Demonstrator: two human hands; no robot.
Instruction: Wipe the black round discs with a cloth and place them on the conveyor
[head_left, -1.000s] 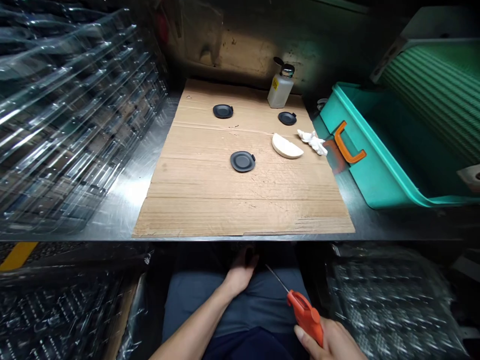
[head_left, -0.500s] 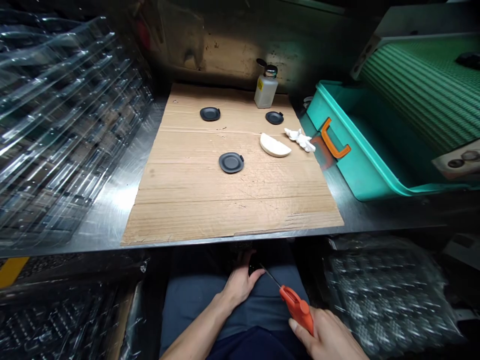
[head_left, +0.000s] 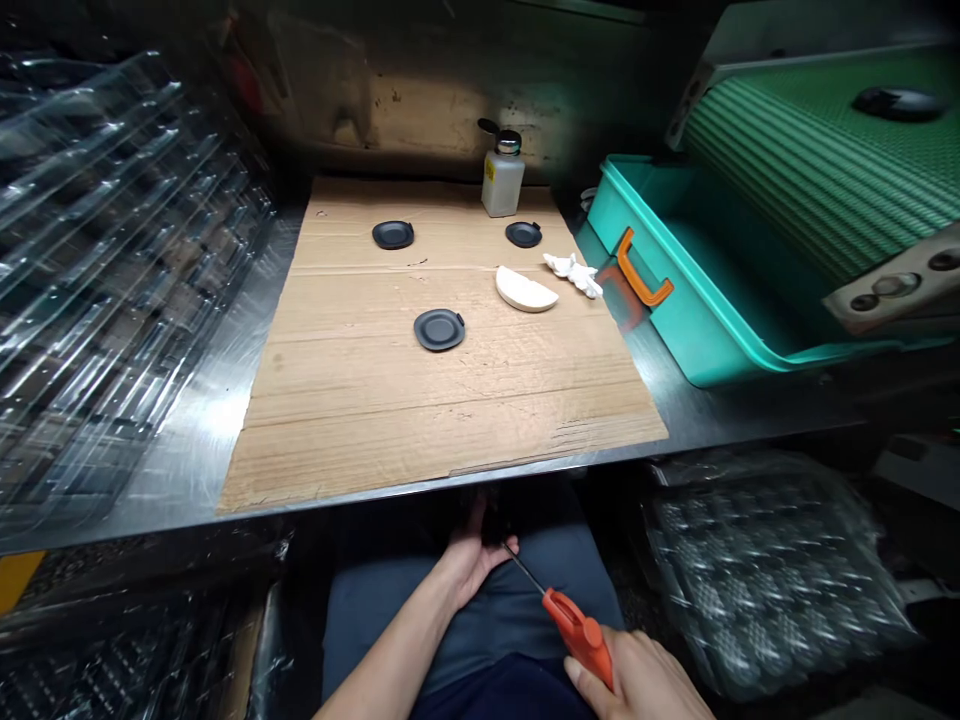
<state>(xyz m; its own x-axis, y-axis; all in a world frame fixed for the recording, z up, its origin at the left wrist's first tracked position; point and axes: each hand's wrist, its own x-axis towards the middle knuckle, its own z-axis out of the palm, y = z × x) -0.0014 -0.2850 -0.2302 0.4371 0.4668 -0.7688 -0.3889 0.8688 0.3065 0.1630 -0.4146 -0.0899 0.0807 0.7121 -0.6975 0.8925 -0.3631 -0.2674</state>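
Observation:
My right hand [head_left: 637,675] is closed around an orange-red air blow gun [head_left: 579,628]. Its thin metal nozzle points up and left, and the tip reaches the fingers of my left hand [head_left: 474,562]. That hand is low over my lap, just under the front edge of the bench, with its fingers curled about something dark that shadow hides. On the cardboard sheet [head_left: 337,420] in front of me lie three small black plastic covers: a near one [head_left: 439,329], a far left one [head_left: 393,235] and a far right one [head_left: 523,234].
A half-round white sponge [head_left: 526,291], a crumpled white tissue [head_left: 574,273] and a pump bottle [head_left: 502,185] stand or lie on the cardboard. A teal bin [head_left: 675,330] sits right, under a green conveyor belt [head_left: 810,130] carrying a dark part [head_left: 898,103]. Clear plastic trays [head_left: 112,290] stack left; more trays [head_left: 772,570] lie lower right.
The view has turned slightly, so the bench and its things appear farther left. My left thumb and fingers have shifted a little; the blow gun stays in my right hand, its nozzle still toward my left.

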